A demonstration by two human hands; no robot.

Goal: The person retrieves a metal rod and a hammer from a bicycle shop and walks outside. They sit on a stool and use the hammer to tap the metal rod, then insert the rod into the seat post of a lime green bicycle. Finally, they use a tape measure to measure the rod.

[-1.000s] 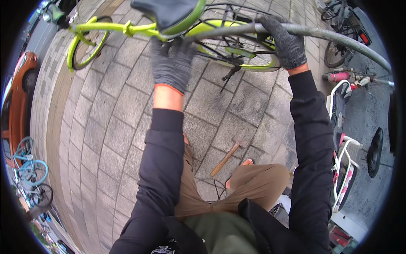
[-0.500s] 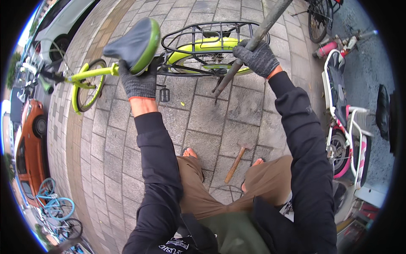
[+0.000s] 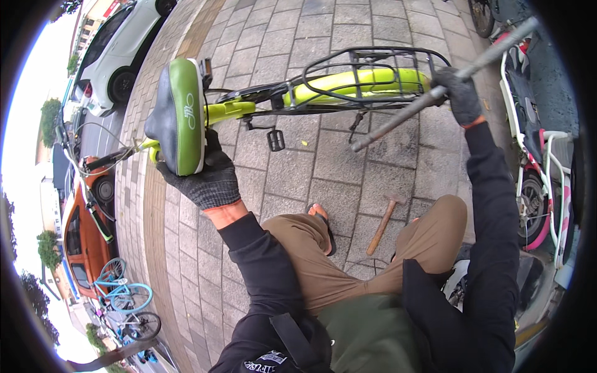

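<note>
- Bike (image 3: pixel 227 112) might tip if the left hand (image 3: pixel 208 181), curled round the saddle (image 3: pixel 189 118)'s near edge, slips, imo.
- Pipe (image 3: pixel 398 119), fisted snugly in the right hand (image 3: pixel 463 96), could scrape the rack (image 3: pixel 392 49) if swung carelessly.
- Bike's bright lime, black-and-green saddle, stretched between the hands and out past the left one.

Bicycle saddle (image 3: pixel 180 118): white line emblem (image 3: pixel 190 112), bicycle-shaped, on the green rear face. Black jacket (image 3: pixel 270 280): white block lettering (image 3: pixel 264 365) beside a small white emblem, low on the front, partly cut by folds.
</note>
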